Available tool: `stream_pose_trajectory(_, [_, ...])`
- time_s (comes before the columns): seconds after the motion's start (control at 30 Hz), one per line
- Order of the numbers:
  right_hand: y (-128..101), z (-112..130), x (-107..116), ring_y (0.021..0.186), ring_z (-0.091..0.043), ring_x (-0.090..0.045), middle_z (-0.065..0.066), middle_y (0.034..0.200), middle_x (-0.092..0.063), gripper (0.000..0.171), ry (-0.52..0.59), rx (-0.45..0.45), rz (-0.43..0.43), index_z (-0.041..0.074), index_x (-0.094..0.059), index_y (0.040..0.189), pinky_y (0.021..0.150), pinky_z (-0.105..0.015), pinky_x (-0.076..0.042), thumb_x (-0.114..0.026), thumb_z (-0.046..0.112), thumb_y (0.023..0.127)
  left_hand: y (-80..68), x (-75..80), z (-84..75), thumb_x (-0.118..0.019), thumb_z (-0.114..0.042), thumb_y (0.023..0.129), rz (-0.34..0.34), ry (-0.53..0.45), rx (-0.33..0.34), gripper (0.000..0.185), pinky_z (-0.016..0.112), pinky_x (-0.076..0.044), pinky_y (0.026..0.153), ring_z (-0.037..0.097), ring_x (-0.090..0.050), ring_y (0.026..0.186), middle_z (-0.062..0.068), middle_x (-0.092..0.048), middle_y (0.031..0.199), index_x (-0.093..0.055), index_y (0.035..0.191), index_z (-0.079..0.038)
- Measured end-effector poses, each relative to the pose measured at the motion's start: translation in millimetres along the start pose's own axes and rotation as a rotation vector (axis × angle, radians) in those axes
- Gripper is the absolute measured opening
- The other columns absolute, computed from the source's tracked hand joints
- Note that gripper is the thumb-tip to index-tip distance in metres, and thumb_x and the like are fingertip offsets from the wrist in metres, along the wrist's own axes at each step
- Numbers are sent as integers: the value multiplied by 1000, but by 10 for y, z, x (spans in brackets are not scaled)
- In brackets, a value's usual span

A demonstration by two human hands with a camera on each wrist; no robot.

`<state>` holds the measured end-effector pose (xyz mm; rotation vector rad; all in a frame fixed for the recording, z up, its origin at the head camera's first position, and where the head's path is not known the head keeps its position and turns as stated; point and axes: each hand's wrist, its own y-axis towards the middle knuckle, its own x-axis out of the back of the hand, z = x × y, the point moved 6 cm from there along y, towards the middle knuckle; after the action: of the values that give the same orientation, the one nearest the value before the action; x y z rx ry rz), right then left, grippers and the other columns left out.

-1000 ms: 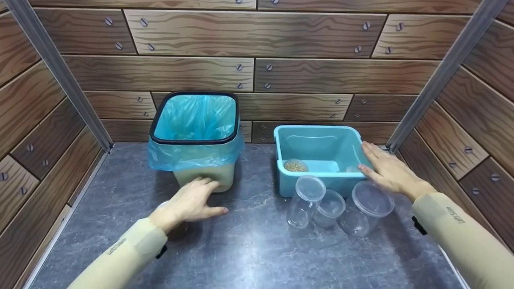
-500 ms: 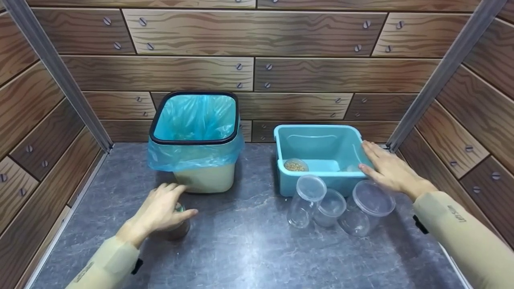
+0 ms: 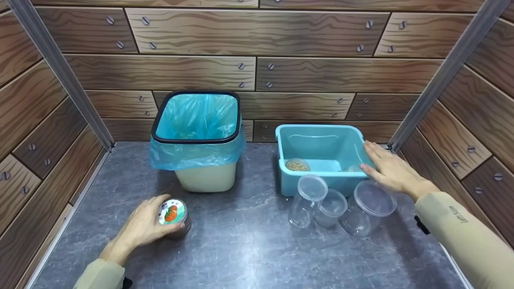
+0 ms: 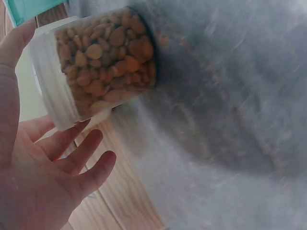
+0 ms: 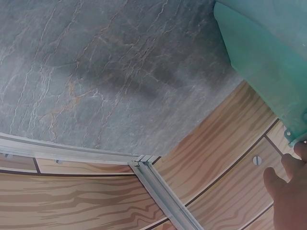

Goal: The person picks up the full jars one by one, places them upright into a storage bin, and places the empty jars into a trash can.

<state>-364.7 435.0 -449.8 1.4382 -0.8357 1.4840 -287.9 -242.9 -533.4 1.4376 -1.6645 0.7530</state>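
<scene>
Well, your left hand [image 3: 141, 226] curves round the jar [image 3: 175, 214], thumb nearest you, maybe so it can't slip; I can't tell if it squeezes. That jar stands left of the blue tub [image 3: 284, 182] and closer to you. Your right hand [image 3: 391, 172], well apart from the other, rests straight fingers on the tub's right edge, perhaps to steady it. Three clear pots [image 3: 331, 206] stand just in front of the tub, lids up. Inside it is a small pot of pale bits [image 3: 297, 165]. Left of the tub, a bin [image 3: 207, 176] has a blue bag [image 3: 198, 114] folded over its edge, likely so it won't fall in. Under the tub, the grey surface [image 3: 249, 249] looks like stone. Behind it, walls [image 3: 257, 32] look like wooden boards.
</scene>
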Motion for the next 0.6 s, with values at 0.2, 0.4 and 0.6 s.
stream_pose_trajectory(0.2, [-9, 17, 15, 167, -58, -30, -34, 182, -28, 81, 2, 9, -24, -8, -26, 174, 133, -75, -30, -52, 43, 118, -38, -97, 91, -99, -58, 81, -16, -184, 111, 104, 59, -59, 107, 38, -72, 130, 21, -71, 149, -57, 160, -5])
stream_pose_trajectory(0.4, [-1, 11, 21, 168, -58, -29, -33, 182, -26, 81, -2, 4, -14, -8, -25, 174, 134, -74, -28, -50, 44, 118, -90, -194, 156, -102, -45, 83, -98, -388, 226, 95, 32, -60, 93, 30, -76, 122, 20, -74, 144, -59, 160, -9])
stream_pose_trajectory(0.6, [4, -2, 2, 169, -58, -26, -33, 184, -23, 82, 4, -7, 18, -7, -21, 176, 135, -74, -26, -48, 45, 119, -123, -261, 169, -103, -39, 83, -151, -494, 254, 95, 22, -58, 90, 23, -74, 119, 16, -74, 144, -57, 163, -14])
